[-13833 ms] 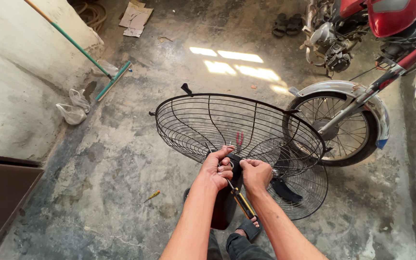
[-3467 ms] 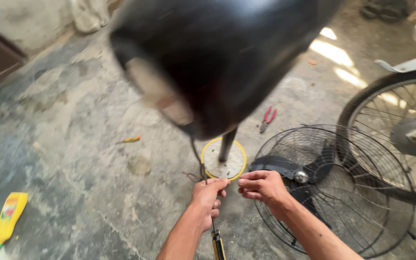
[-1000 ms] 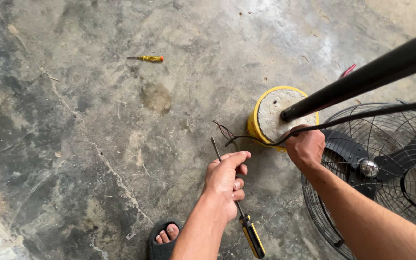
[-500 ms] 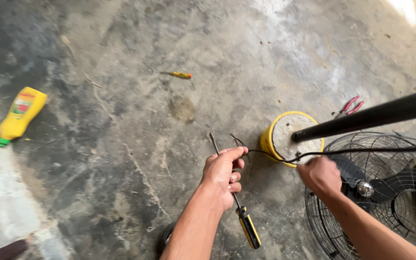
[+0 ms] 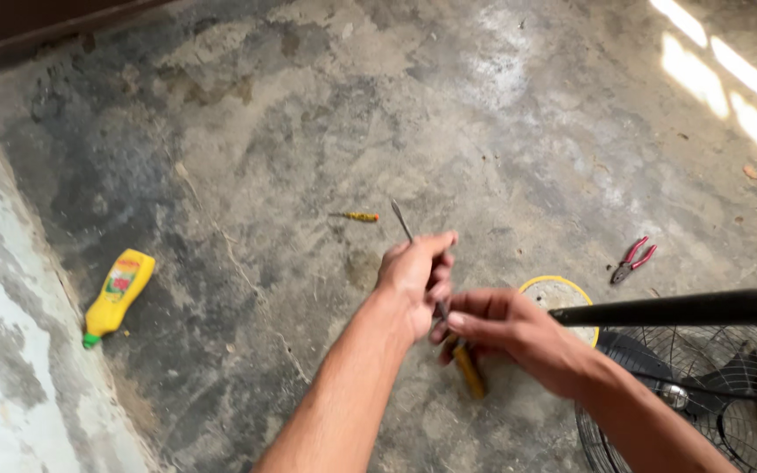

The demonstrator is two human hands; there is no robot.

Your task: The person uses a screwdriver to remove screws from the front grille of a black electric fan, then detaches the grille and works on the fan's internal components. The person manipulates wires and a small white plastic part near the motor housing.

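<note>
My left hand [image 5: 415, 273] is closed around the shaft of a long screwdriver [image 5: 403, 221], whose metal tip points up and away while its yellow and black handle [image 5: 469, 371] hangs below my fingers. My right hand [image 5: 508, 331] sits just beside it, fingers pinched at the screwdriver near the handle; whether it grips the tool I cannot tell. A black fan pole [image 5: 685, 307] runs in from the right to a round yellow-rimmed base [image 5: 562, 293]. A black wire fan guard [image 5: 703, 394] lies at the lower right.
A yellow bottle [image 5: 118, 284] lies by the pale wall at the left. A small yellow-handled screwdriver [image 5: 355, 216] and red-handled pliers [image 5: 632, 259] rest on the grey concrete floor. Sunlight patches fall at the upper right.
My right hand has left the cable by the yellow base and come over to the screwdriver next to my left hand. The view has swung left and up.
</note>
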